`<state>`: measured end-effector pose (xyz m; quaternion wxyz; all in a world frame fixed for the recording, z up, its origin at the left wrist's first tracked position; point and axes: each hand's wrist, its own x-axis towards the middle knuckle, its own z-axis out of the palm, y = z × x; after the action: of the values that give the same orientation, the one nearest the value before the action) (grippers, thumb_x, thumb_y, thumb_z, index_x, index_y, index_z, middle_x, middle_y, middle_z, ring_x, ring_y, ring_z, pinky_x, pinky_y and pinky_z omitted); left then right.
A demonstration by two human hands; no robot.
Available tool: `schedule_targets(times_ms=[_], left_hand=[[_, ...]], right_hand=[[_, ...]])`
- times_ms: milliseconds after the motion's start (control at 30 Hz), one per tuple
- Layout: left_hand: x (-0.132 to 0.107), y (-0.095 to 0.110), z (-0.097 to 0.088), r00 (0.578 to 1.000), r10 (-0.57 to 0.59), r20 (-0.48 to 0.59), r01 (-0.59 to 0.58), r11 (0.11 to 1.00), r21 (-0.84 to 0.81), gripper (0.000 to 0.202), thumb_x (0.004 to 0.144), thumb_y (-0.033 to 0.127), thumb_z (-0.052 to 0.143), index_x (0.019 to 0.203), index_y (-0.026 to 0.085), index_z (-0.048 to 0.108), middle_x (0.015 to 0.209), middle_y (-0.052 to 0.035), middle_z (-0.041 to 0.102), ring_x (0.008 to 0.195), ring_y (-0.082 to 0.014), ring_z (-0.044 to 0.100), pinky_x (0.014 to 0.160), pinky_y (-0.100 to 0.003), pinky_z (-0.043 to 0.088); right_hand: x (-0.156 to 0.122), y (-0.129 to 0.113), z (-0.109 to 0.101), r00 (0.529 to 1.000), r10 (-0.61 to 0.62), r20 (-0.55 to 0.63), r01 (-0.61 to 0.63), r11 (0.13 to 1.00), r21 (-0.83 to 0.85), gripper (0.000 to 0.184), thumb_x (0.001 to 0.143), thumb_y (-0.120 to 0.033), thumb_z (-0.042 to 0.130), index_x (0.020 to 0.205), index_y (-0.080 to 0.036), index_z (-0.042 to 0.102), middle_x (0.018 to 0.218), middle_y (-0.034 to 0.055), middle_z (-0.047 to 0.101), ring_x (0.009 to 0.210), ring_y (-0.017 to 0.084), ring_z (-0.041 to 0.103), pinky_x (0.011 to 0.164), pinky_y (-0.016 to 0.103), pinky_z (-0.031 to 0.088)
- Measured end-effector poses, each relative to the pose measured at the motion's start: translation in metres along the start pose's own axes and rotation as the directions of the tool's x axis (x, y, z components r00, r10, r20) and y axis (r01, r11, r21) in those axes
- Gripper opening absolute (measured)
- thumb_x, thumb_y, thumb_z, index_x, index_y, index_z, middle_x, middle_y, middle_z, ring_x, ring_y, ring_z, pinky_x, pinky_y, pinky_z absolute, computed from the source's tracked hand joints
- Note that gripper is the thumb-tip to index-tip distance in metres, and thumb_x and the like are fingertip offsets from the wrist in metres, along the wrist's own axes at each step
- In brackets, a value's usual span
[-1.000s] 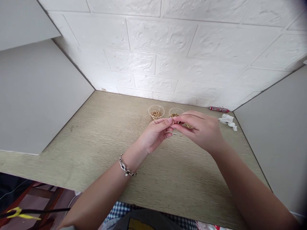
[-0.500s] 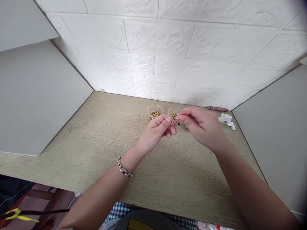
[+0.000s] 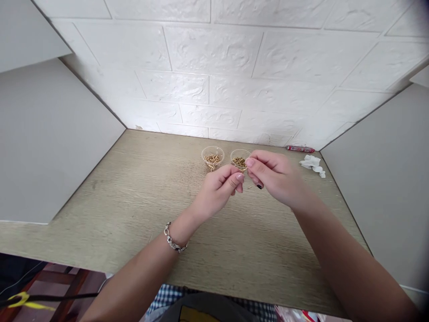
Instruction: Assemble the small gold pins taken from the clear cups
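Observation:
My left hand (image 3: 219, 188) is closed in a pinch, thumb against forefinger, in the middle of the head view. Close by on its right, my right hand (image 3: 273, 174) pinches too, its fingertips almost meeting those of the left. Between the two pinches shows a small gold-coloured metal piece (image 3: 244, 170), too tiny to make out fully. Just behind the hands stand two clear plastic cups, the left cup (image 3: 213, 149) and the right cup (image 3: 240, 151). Both hold many small gold-coloured metal pieces; my fingers partly cover the right cup.
One loose metal piece (image 3: 250, 187) lies on the wooden table (image 3: 150, 188) below my fingers. Crumpled white tissue (image 3: 311, 162) and a red-and-grey tube or marker (image 3: 300, 149) lie at the back right. A white brick-patterned wall (image 3: 191, 85) and grey side panels bound the table.
The right hand's fingers have shifted and turned slightly, its thumb now higher above the left fingertips. Both hands stay close together; the whole view has moved a little.

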<state>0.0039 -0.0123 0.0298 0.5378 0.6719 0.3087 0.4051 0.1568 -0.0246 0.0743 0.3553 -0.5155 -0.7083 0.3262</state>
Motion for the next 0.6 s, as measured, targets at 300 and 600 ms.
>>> schedule_targets(times_ms=[300,600], left_hand=[[-0.0008,-0.0023,-0.0003,0.989,0.143,-0.037,-0.133,0.971,0.198,0.024,0.088,0.029,0.045,0.069,0.016,0.051,0.063,0.0022,0.056,0.055,-0.006,0.046,0.054,-0.019,0.038],[-0.0004,-0.0031,0.0,0.983,0.183,-0.033,-0.171,0.96,0.22,0.021,0.089,0.027,0.045,0.072,0.016,0.052,0.064,0.0017,0.059,0.056,-0.0058,0.05,0.055,-0.018,0.042]], right_hand=[[-0.0005,-0.0035,-0.0026,1.0,-0.022,-0.005,0.022,1.0,-0.003,0.032,0.088,-0.029,0.042,0.058,-0.018,0.045,0.052,-0.0052,0.042,0.048,0.006,0.037,0.046,0.022,0.03],[-0.0002,0.0012,0.0014,0.999,0.03,0.019,-0.032,0.989,0.142,0.03,0.088,-0.032,0.042,0.062,-0.018,0.047,0.051,-0.0051,0.048,0.046,0.007,0.046,0.047,0.021,0.038]])
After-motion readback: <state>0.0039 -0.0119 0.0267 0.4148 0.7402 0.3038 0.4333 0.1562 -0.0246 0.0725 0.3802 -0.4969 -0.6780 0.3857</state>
